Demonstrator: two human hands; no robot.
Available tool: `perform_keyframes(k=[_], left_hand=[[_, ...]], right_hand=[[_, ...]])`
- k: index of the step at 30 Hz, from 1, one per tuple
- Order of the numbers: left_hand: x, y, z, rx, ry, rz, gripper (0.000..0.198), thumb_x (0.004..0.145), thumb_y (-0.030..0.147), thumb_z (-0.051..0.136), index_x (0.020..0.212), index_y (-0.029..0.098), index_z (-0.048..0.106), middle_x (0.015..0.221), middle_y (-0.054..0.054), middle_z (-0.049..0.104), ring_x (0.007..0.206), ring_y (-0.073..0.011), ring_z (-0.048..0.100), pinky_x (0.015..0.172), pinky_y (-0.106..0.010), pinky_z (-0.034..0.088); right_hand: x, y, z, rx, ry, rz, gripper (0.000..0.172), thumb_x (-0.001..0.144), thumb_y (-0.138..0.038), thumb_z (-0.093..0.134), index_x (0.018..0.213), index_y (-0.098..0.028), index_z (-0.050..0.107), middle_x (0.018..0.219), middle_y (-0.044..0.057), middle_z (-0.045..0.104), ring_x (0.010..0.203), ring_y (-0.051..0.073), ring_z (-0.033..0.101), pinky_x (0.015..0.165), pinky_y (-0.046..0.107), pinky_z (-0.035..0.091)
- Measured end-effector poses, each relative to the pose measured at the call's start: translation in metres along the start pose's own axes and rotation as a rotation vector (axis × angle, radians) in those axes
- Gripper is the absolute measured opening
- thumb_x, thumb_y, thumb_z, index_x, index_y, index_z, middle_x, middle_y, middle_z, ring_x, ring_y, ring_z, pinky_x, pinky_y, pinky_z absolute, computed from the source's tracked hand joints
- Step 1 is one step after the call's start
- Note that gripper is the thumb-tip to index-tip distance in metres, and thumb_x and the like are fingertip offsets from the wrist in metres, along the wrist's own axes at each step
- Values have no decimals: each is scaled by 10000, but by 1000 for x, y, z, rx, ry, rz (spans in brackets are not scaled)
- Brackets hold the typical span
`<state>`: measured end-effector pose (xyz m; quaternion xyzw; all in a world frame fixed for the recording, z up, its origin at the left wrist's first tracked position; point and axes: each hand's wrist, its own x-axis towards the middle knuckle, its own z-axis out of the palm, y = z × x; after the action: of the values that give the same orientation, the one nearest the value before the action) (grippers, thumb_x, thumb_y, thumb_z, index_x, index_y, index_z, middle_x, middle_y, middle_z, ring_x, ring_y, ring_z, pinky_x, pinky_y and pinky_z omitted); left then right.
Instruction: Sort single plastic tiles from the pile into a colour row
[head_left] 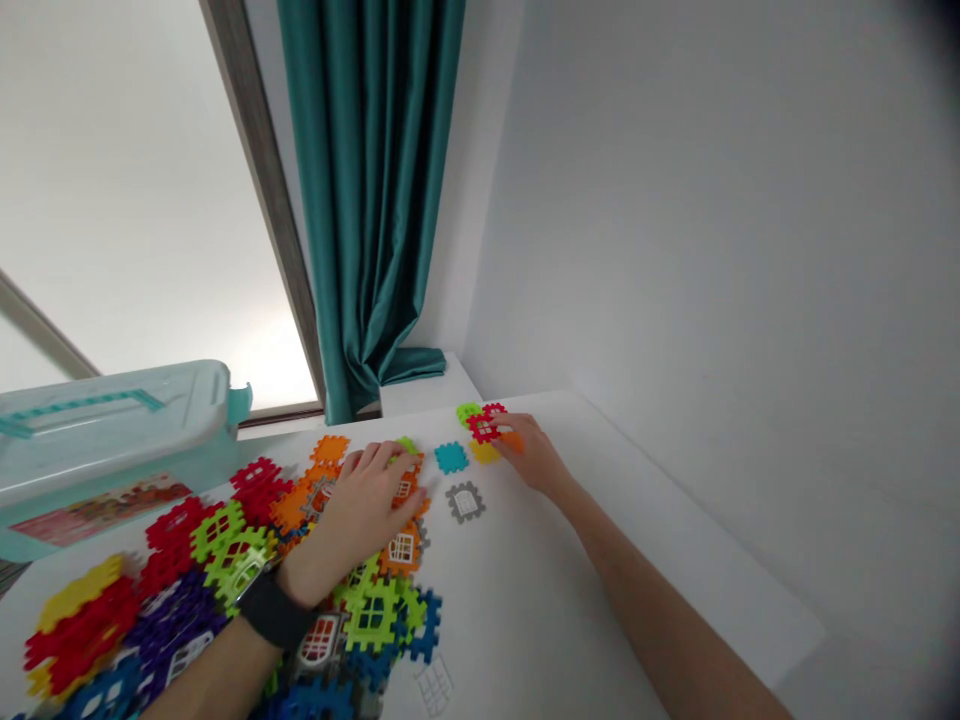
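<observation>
My left hand [367, 508] lies palm down with fingers curled over orange interlocking tiles [403, 545] at the far edge of a big heap of coloured plastic tiles [225, 560] on the white table [570, 600]. A black band is on that wrist. My right hand [531, 452] reaches further out and pinches a red window tile [484, 425] that sits by a light green tile [467, 411], a yellow tile [484, 452] and an orange one. A teal tile [451, 457] and a grey window tile [466, 501] lie flat between the hands.
A pale turquoise plastic storage box [112, 440] with a lid handle stands at the left. A teal curtain [371, 200] hangs beside a window behind the table. A white wall runs along the right side of the table.
</observation>
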<state>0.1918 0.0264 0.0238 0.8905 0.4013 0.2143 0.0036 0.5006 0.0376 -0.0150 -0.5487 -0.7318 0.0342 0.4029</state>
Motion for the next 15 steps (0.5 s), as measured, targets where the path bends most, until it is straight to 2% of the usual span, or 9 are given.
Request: perform_keyframes(k=[2, 5, 10, 15], left_hand=[[0, 0, 0, 13, -9, 11, 277, 931, 376, 602, 1163, 234, 656, 1219, -98, 656, 1113, -312, 602, 953, -496, 467], [-1, -2, 2, 18, 0, 48, 273, 934, 386, 590, 1154, 241, 662, 1215, -98, 662, 1117, -309, 605, 957, -489, 469], [-2, -7, 5, 37, -18, 70, 280, 935, 376, 573, 1171, 256, 664, 1206, -95, 668, 1124, -310, 605, 950, -490, 473], [-3, -12, 8, 46, -17, 83, 312, 933, 408, 578, 1190, 260, 673, 1215, -98, 670, 1109, -321, 612, 969, -513, 462]], right_hand=[[9, 20, -4, -12, -7, 114, 241, 904, -296, 619, 1125, -235, 694, 1206, 83, 726, 1161, 267, 636, 1060, 492, 475], [20, 43, -7, -28, -15, 182, 260, 896, -275, 598, 1128, -219, 701, 1200, 85, 725, 1169, 263, 628, 1067, 487, 465], [32, 69, -7, -46, -50, 235, 259, 884, -232, 592, 1112, -221, 714, 1172, 69, 733, 1165, 235, 627, 1065, 446, 460], [39, 84, -4, -53, -112, 242, 228, 856, -194, 649, 1067, -221, 731, 1151, 74, 745, 1151, 231, 641, 1053, 433, 469]])
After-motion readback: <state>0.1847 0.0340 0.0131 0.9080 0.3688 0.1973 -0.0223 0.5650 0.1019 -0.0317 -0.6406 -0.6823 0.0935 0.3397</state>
